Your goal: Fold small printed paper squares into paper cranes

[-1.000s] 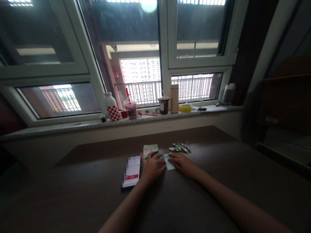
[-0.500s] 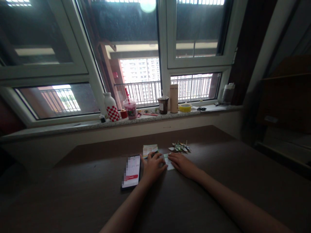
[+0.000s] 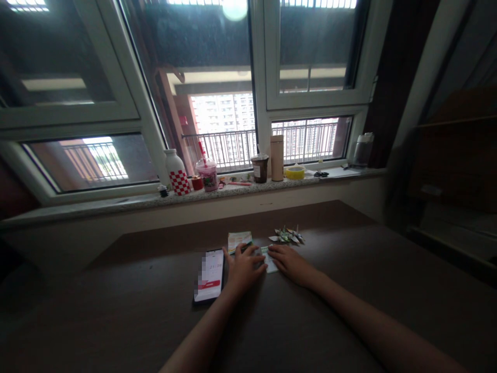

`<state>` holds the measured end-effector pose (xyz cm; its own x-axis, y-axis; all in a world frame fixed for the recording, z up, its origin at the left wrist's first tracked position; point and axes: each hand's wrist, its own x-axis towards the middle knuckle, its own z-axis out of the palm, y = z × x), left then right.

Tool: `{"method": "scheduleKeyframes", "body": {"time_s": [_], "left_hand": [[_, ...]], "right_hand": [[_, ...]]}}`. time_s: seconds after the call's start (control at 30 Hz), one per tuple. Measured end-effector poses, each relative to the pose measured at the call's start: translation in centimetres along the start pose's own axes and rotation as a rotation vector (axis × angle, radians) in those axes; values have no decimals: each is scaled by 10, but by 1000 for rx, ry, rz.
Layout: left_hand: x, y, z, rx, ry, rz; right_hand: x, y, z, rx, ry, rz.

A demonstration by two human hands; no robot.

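Observation:
On the brown table (image 3: pixel 155 300), a small pale paper with green print (image 3: pixel 272 264) lies between my hands. My left hand (image 3: pixel 244 267) rests with its fingers spread, their tips at the paper's left edge. The fingers of my right hand (image 3: pixel 289 261) lie flat on the paper's right part. A stack of printed papers (image 3: pixel 237 240) sits just beyond my left hand, partly covered by it. Left of that hand lies a phone (image 3: pixel 209 277) with a lit screen. Several folded paper pieces (image 3: pixel 287 235) are heaped beyond my right hand.
Along the windowsill (image 3: pixel 147 203) stand a checkered bottle (image 3: pixel 178 176), a pink cup (image 3: pixel 207 173), a brown cup (image 3: pixel 260 168), a tan flask (image 3: pixel 277 158), yellow tape (image 3: pixel 295 172), scissors (image 3: pixel 321 174) and a clear jug (image 3: pixel 364 150). Dark boxes are at the far right.

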<state>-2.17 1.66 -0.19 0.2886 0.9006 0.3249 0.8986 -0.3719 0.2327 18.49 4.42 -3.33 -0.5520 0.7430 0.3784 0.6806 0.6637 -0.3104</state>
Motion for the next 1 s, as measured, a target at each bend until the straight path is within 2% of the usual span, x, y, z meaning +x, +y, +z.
{"method": "scheduleKeyframes", "body": {"time_s": [0.53, 0.83, 1.0], "left_hand": [[1, -2, 2, 19, -36, -11], [5, -1, 0, 62, -61, 136], [7, -2, 0, 51, -90, 125]], "right_hand": [[-1, 0, -1, -4, -21, 2], [1, 0, -1, 9, -28, 9], [3, 3, 1, 132, 24, 39]]}}
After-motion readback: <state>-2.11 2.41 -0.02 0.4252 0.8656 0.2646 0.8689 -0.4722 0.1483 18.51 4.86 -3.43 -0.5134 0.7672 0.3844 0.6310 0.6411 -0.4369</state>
